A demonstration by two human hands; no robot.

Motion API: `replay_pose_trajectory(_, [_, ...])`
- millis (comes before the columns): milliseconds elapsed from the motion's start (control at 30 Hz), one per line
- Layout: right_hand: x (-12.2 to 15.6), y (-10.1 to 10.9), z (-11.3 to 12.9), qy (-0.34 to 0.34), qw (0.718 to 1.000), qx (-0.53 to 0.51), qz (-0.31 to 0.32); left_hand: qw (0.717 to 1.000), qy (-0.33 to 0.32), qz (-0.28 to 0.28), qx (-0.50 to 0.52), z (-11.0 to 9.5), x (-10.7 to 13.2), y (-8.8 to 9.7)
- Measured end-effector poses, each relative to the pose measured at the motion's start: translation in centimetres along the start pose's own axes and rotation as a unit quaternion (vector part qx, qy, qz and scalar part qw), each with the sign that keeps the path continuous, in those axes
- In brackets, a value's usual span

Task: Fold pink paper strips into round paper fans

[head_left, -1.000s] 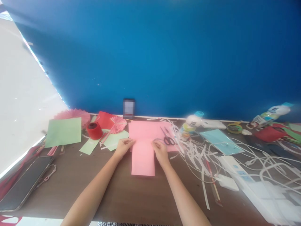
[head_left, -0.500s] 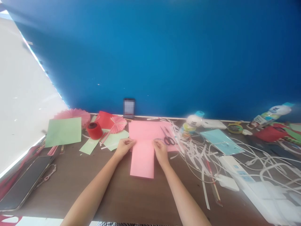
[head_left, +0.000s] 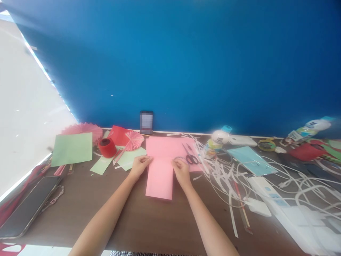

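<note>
Nearly closed, the left hand (head_left: 139, 167) and right hand (head_left: 182, 170) pinch opposite edges of the pink paper (head_left: 160, 180) between them; table (head_left: 149, 227) contact is unclear. Uneven pulling could crease it; rightward drift could nudge the scissors (head_left: 192, 159).

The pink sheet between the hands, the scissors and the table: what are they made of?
The pink sheet looks like matte paper: thin, flat, straight-edged. The scissors probably have plastic handles, dark and looped, and metal blades, slim and greyish. The table is dull brown, perhaps wood or wood-look laminate; I can't tell which.
</note>
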State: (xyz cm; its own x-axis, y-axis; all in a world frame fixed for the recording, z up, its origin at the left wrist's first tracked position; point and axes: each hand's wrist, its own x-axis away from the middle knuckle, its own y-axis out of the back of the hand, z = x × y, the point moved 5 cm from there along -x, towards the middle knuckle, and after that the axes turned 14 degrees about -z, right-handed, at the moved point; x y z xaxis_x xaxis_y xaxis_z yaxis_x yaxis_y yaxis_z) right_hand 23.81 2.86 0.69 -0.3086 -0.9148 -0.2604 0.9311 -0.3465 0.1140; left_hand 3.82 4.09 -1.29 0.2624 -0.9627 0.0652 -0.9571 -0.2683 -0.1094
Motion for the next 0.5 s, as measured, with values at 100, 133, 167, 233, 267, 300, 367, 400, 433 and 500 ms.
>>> replay_pose_trajectory(100, [0.0,0.37,0.32,0.022,0.999,0.016,-0.024,1.0,0.001,0.009,-0.008,0.19,-0.01,-0.17])
replay_pose_trajectory(133, [-0.01,0.47,0.34,0.025,0.999,0.018,-0.032,1.0,0.004,0.014,-0.013,0.31,-0.03,-0.23])
replay_pose_trajectory(167, [-0.03,0.55,0.3,0.025,0.999,0.019,-0.037,1.0,0.006,0.02,-0.021,0.44,-0.03,-0.29])
replay_pose_trajectory(233, [-0.09,0.68,0.07,0.019,0.999,0.017,-0.046,0.999,0.008,0.035,-0.036,0.59,0.0,-0.43])
replay_pose_trajectory(267, [-0.12,0.74,-0.07,0.016,0.998,0.016,-0.05,0.998,0.006,0.043,-0.044,0.6,0.04,-0.51])
replay_pose_trajectory(300, [-0.16,0.81,-0.18,0.014,0.998,0.014,-0.056,0.997,0.003,0.051,-0.051,0.57,0.1,-0.58])
replay_pose_trajectory(367, [-0.24,0.92,-0.24,0.012,0.998,0.01,-0.068,0.996,-0.006,0.067,-0.058,0.42,0.23,-0.72])
replay_pose_trajectory(400, [-0.26,0.93,-0.17,0.013,0.997,0.007,-0.071,0.996,-0.011,0.072,-0.06,0.32,0.28,-0.75])
replay_pose_trajectory(433, [-0.27,0.91,-0.03,0.013,0.997,0.003,-0.072,0.995,-0.017,0.073,-0.06,0.23,0.3,-0.74])
replay_pose_trajectory(500, [-0.19,0.69,0.32,0.009,0.998,-0.005,-0.058,0.996,-0.03,0.061,-0.055,0.07,0.24,-0.59])
